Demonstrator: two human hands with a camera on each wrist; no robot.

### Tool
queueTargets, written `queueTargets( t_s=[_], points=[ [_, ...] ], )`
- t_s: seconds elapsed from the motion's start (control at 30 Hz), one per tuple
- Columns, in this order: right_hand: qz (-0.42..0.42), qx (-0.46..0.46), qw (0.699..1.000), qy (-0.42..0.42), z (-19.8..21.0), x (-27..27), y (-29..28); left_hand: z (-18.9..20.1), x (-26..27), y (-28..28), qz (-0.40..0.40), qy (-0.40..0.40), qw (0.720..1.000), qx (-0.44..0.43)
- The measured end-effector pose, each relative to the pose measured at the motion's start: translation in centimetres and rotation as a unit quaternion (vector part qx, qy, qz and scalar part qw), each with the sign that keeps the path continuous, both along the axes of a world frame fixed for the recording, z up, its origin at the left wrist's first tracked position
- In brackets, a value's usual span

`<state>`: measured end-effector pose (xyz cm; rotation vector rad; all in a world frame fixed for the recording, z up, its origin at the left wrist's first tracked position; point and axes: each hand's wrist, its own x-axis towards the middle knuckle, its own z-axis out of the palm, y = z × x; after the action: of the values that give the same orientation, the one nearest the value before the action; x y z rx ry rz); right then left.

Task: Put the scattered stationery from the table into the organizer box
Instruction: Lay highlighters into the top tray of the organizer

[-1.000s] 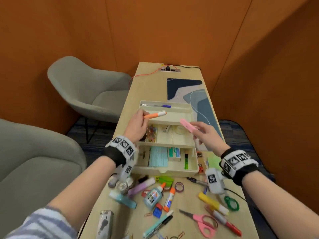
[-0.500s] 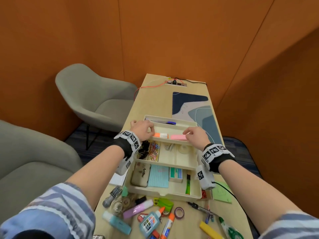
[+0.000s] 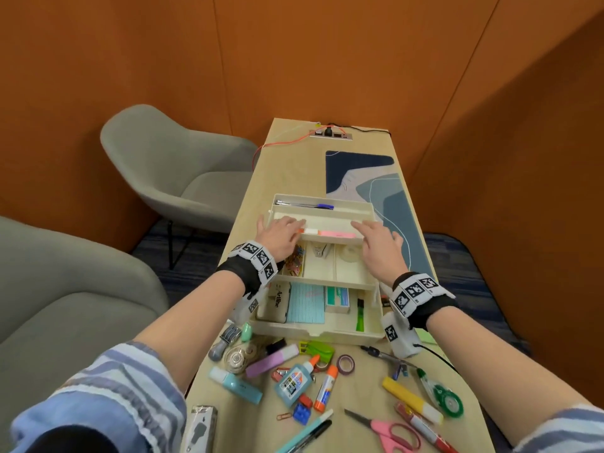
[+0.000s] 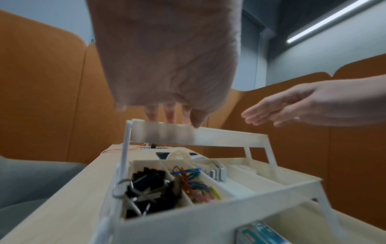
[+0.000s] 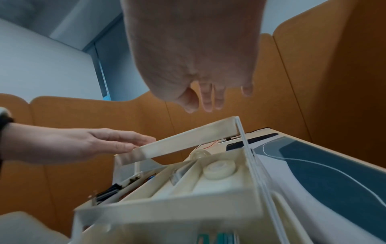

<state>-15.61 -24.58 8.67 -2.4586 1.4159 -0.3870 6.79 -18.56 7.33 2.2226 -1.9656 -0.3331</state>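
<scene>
The cream tiered organizer box (image 3: 327, 331) stands mid-table with its trays fanned open. In its upper tray (image 4: 219, 137) lie an orange highlighter (image 3: 309, 231) and a pink highlighter (image 3: 336, 234), end to end. My left hand (image 3: 277, 235) hovers over the tray's left end with straight fingers (image 4: 170, 113) and holds nothing. My right hand (image 3: 376, 243) floats over the right end, fingers (image 5: 211, 97) relaxed and empty. Scattered stationery lies in front of the box: a glue bottle (image 3: 294, 382), a glue stick (image 3: 326, 387), pink scissors (image 3: 392, 434), a yellow highlighter (image 3: 411, 400).
The middle tray holds binder clips (image 4: 150, 186), coloured paper clips (image 4: 194, 180) and a tape roll (image 5: 219, 170). A blue desk mat (image 3: 369, 178) lies behind the box. Grey armchairs (image 3: 176, 171) stand left of the table. A purple highlighter (image 3: 271, 359) and correction tape (image 3: 447, 400) lie near the front edge.
Both hands carried the orange and pink highlighters to the upper tray, laid them there and let go. The fingers have now lifted off and straightened.
</scene>
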Motion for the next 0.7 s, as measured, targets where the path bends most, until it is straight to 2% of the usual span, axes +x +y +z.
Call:
queueTargets(
  t_s=[0.07,0.13,0.2,0.27,0.37,0.47,0.57,0.7],
  points=[
    [-0.007,-0.017,0.997,-0.077,-0.9,-2.0,2.4,-0.2,-0.8,1.8,0.015,0.008,0.999,-0.049],
    [-0.014,0.008,0.989,-0.148,-2.4,-4.5,5.2,-0.6,-2.1,4.3,0.026,0.043,0.991,-0.125],
    [-0.040,0.053,0.984,-0.166,-4.1,-7.2,7.8,-1.8,-4.0,7.4,0.023,0.088,0.980,-0.174],
    [-0.064,0.106,0.984,-0.128,-5.9,-10.1,10.0,-3.8,-6.1,10.8,0.008,0.130,0.978,-0.162],
    [-0.079,0.164,0.983,0.021,-8.7,-14.3,13.0,-6.9,-9.0,15.5,-0.017,0.170,0.980,-0.103],
    [-0.088,0.149,0.976,0.136,-11.1,-17.0,15.9,-8.9,-11.4,18.9,-0.036,0.179,0.981,-0.066],
    [-0.091,0.152,0.973,0.151,-12.7,-17.4,17.4,-9.9,-12.8,20.5,-0.050,0.174,0.982,-0.057],
    [-0.104,0.183,0.965,0.154,-12.7,-16.5,17.8,-10.5,-13.5,20.9,-0.058,0.155,0.985,-0.050]
  ],
)
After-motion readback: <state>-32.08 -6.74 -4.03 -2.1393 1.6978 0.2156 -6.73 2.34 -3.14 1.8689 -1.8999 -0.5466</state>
